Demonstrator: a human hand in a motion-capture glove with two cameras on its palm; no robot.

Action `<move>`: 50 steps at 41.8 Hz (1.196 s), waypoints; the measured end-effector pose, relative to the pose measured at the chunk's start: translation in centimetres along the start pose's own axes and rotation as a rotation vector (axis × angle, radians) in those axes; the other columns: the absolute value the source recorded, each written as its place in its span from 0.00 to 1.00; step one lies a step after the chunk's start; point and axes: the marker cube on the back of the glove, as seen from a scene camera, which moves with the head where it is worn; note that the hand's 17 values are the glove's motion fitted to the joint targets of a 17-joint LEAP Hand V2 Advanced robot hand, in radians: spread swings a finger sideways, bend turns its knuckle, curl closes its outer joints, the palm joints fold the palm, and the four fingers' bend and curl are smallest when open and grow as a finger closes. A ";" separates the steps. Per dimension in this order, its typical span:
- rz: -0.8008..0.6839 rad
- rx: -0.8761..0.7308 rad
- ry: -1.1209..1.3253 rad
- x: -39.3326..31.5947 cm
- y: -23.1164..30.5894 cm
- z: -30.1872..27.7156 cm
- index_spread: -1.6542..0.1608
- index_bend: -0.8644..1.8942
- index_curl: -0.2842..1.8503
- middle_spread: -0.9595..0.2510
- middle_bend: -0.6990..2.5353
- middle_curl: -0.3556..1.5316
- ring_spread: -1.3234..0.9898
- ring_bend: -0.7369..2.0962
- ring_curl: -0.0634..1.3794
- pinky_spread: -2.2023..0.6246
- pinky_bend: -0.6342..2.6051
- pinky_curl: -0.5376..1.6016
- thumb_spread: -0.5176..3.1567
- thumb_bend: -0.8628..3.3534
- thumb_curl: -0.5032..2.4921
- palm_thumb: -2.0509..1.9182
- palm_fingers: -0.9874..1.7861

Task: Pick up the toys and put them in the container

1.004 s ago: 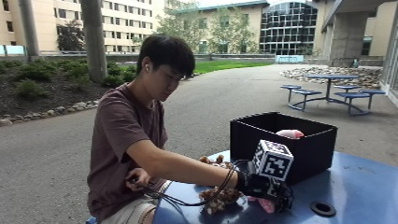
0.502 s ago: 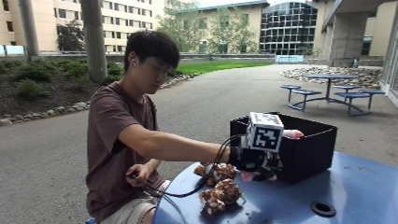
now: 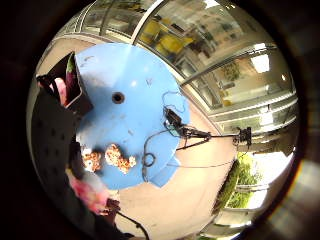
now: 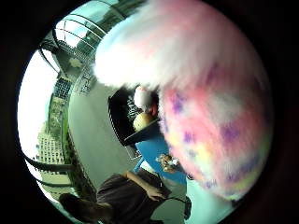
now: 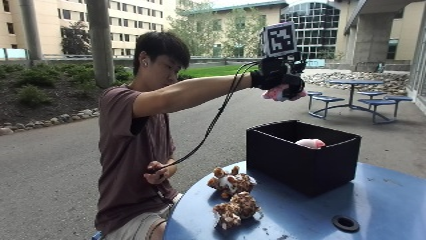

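My gloved right hand (image 5: 276, 77) is raised high above the black container (image 5: 303, 155) and grips a fluffy pink plush toy (image 5: 287, 93), whose fur with purple and yellow spots (image 4: 210, 116) fills the thumb side palm view. A pink toy (image 5: 311, 143) lies inside the container. Two brown-and-white plush toys (image 5: 229, 182) (image 5: 235, 209) lie on the blue round table (image 5: 373, 200) beside the container, seen as well in the little finger side view (image 3: 118, 157).
The table has a centre hole (image 5: 345, 223). The person's bare left hand (image 5: 160, 171) holds a cable near the table's edge. A tripod and cables (image 3: 182, 131) stand on the pavement beyond the table. Picnic tables (image 5: 356, 97) stand far behind.
The hand has risen from the table surface beside the container to well above it, carrying the pink plush toy. The two brown toys stay put.
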 end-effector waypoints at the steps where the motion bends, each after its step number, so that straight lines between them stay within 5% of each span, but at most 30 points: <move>1: -0.028 0.006 0.006 -0.6 -0.3 -0.3 0.82 0.57 0.39 0.64 0.64 0.59 0.44 0.69 0.41 0.66 0.58 0.50 0.33 0.21 0.44 0.67 0.71; 24: -0.292 -0.146 -0.011 -20.3 -6.3 6.9 0.79 0.46 0.44 0.62 0.64 0.61 0.44 0.72 0.43 0.66 0.58 0.50 0.38 0.19 0.43 0.63 0.67; 27: -0.259 -0.254 0.083 -20.6 -6.2 7.6 0.79 0.41 0.43 0.60 0.62 0.61 0.45 0.71 0.43 0.65 0.58 0.50 0.40 0.19 0.41 0.60 0.61; 30: -0.249 -0.333 0.132 -23.0 -6.4 8.0 0.80 0.37 0.43 0.64 0.50 0.55 0.49 0.63 0.42 0.69 0.60 0.53 0.42 0.17 0.38 0.55 0.23; 32: -0.248 -0.342 0.136 -23.8 -6.4 8.0 0.80 0.35 0.40 0.69 0.41 0.50 0.51 0.58 0.39 0.71 0.61 0.52 0.43 0.18 0.36 0.53 0.15; 44: -0.146 -0.321 0.100 -15.7 -3.7 5.4 0.78 0.34 0.30 0.77 0.26 0.40 0.57 0.44 0.24 0.78 0.53 0.44 0.45 0.19 0.31 0.49 0.21; 50: 0.059 -0.333 0.059 -11.0 -1.3 4.0 0.78 0.34 0.27 0.78 0.25 0.38 0.58 0.41 0.23 0.79 0.50 0.43 0.45 0.19 0.30 0.50 0.23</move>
